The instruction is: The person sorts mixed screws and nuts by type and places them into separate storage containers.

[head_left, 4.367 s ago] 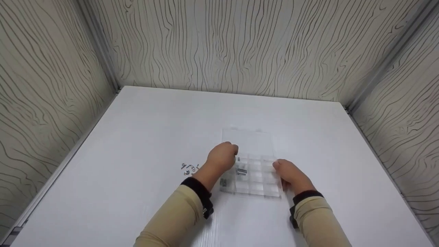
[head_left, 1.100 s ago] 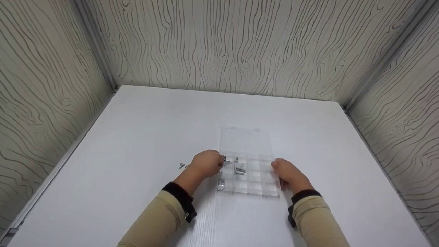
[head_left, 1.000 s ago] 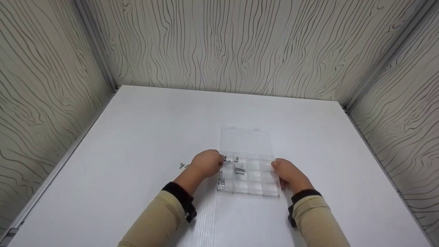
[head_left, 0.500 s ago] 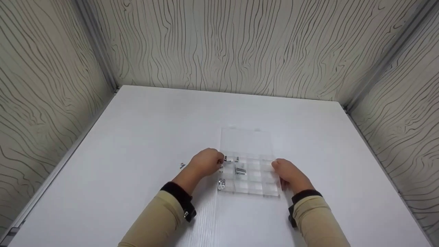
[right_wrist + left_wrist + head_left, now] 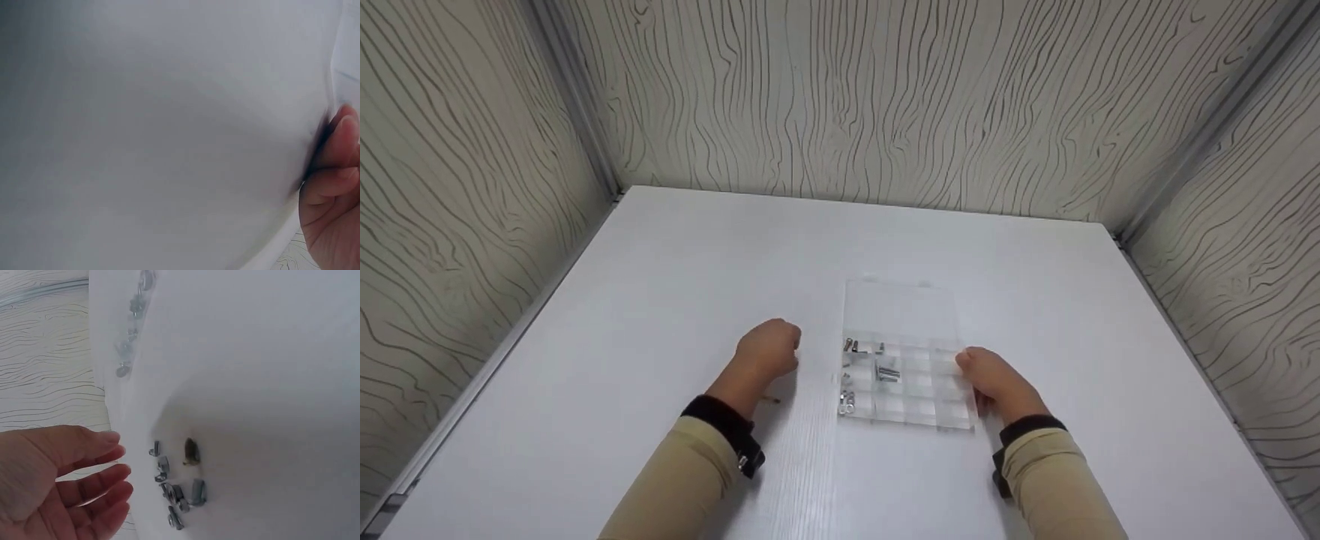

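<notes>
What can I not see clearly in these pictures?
Head view: most loose metal pieces, hidden behind the left hand.
Head view: hardware in the clear case, too small to identify exactly.
Left wrist view: that hardware, blurred.
Right wrist view: part of the right hand, cut off by the right edge.

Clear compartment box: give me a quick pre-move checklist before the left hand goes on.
1. Lid folded open: ok.
2. Right hand steadying the clear box at its right edge: ok.
3. Left hand free: ok, no piece shows in it.
4. Table rid of loose metal pieces: not ok, several lie near the left hand.
5. Boxed parts sorted by type: cannot tell, too small.
</notes>
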`<state>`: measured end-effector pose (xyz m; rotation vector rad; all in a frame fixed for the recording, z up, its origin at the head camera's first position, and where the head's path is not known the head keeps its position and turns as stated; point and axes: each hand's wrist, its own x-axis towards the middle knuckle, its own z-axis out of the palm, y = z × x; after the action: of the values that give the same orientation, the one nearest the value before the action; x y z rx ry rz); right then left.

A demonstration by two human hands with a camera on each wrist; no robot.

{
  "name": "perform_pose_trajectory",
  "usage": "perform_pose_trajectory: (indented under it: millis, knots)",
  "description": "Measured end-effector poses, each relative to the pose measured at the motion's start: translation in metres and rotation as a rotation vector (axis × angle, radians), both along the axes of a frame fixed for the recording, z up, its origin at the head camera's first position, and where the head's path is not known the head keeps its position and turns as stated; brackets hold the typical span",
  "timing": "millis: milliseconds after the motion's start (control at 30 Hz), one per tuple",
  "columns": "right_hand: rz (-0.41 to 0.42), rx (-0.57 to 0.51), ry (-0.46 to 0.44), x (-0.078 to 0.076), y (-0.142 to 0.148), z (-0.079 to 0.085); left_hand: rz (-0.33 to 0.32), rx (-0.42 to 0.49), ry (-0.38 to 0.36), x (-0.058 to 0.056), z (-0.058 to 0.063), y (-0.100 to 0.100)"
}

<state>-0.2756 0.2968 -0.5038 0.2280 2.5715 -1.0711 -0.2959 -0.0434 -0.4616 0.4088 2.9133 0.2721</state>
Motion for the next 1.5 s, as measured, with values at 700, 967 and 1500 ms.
perform_pose_trajectory:
  millis: [700, 967, 1500]
  knots:
    - [-0.001, 0.022, -0.019, 0.001, 0.001, -0.001, 0.126, -0.044, -0.034, 0.004, -0.014, -0.010]
    - [-0.007, 0.000, -0.031, 0.001, 0.001, 0.001, 0.176, -0.051, -0.052, 0.002, -0.017, -0.010]
    - [-0.029, -0.006, -0.044, 0.001, -0.002, 0.003, 0.166, -0.019, -0.070, 0.002, -0.014, -0.009]
